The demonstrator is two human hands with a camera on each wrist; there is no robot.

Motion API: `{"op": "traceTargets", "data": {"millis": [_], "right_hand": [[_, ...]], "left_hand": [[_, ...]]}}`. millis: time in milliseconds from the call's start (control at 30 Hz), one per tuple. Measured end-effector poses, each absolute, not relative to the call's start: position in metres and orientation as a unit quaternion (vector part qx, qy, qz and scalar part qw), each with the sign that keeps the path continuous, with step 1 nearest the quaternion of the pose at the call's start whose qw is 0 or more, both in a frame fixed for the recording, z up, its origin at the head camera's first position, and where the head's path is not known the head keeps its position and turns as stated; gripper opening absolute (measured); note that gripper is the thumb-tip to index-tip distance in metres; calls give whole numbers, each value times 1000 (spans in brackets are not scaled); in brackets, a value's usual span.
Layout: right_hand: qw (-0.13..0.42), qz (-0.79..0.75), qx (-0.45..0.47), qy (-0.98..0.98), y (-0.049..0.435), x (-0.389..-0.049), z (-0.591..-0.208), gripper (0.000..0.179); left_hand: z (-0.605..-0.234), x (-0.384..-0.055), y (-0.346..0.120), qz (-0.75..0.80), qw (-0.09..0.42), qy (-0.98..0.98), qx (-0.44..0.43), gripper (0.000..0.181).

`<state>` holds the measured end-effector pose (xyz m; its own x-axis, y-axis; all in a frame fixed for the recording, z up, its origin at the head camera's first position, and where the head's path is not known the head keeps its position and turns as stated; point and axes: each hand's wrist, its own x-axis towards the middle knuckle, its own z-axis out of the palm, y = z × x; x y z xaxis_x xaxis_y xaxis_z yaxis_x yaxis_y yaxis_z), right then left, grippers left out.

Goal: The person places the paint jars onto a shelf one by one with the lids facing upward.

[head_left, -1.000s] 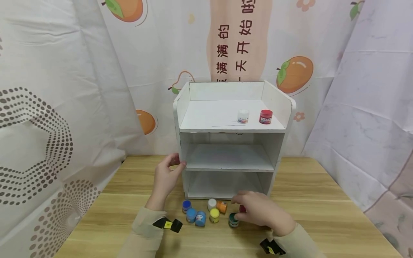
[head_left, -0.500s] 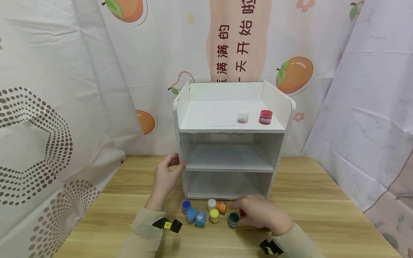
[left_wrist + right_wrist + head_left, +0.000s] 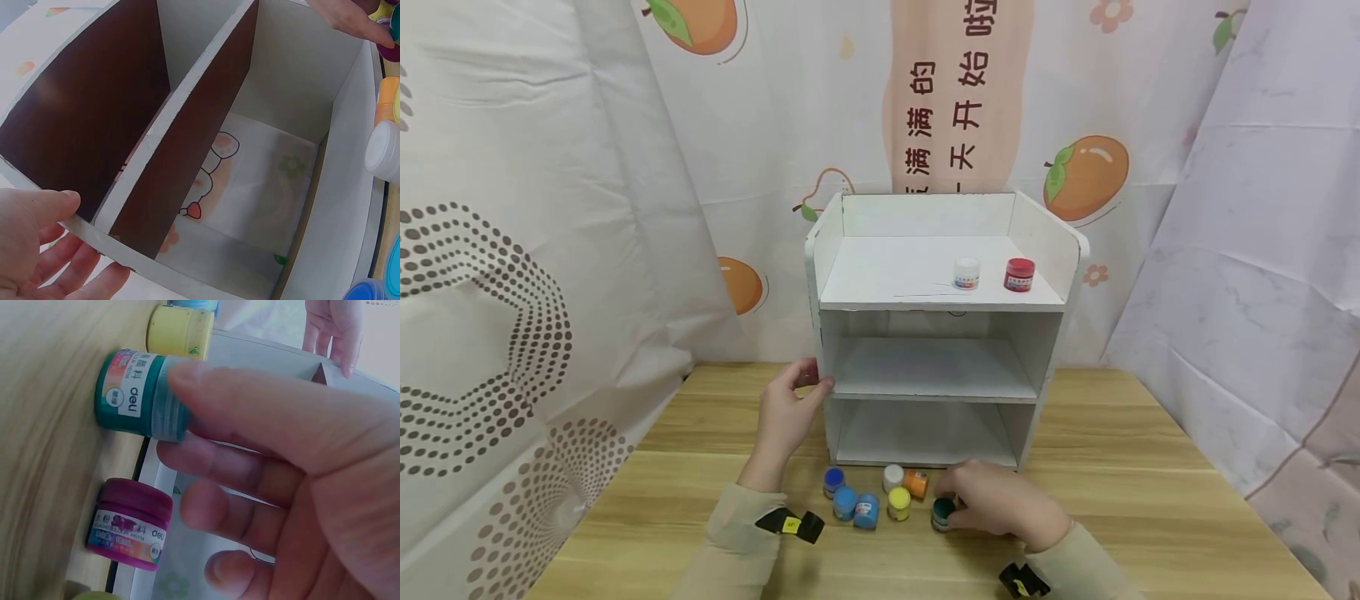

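Observation:
My right hand (image 3: 1003,502) is low at the front of the shelf, its thumb and forefinger pinching the lid of a dark green paint jar (image 3: 130,397). The jar stands upright on the wooden table. Beside it is a magenta paint jar (image 3: 130,525), which my hand covers in the head view. My left hand (image 3: 786,417) holds the left side panel of the small white shelf (image 3: 940,307). Its thumb lies at the panel's front edge, with the other fingers along the outer face (image 3: 47,250).
Several paint jars are left of my right hand: yellow (image 3: 898,503), orange (image 3: 916,483), white (image 3: 892,477), two light blue (image 3: 866,512) and dark blue (image 3: 833,481). On the shelf's top stand a white jar (image 3: 966,273) and a red jar (image 3: 1019,275).
My right hand has lowered slightly and closed its thumb and forefinger on the green paint jar. My left hand has stayed on the shelf's side.

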<state>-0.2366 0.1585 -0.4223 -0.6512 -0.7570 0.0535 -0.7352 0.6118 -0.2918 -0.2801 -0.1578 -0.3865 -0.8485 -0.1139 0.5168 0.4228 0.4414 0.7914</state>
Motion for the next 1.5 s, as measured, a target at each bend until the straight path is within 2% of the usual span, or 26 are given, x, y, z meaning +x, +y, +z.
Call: {"op": "traceTargets", "data": {"millis": [833,967,1167,1500], "right_hand": [[24,-143,-418,897,158,-236,-422,17],[9,-145,-415,898,159,-234,-416,13],[-30,-147,-404,902,168,-232,-406,20],[-71,-176,-395,899,188,-226,-386,21]], "left_hand": [[-386,-280,-158,-523,254,-808,-95,37],[-387,-281,-158,-520,255,-810,-94,38],[-387,-281,-158,-518,258,-810,-96,38],[-388,-282,-158,-523,260,-806,-97,38]]}}
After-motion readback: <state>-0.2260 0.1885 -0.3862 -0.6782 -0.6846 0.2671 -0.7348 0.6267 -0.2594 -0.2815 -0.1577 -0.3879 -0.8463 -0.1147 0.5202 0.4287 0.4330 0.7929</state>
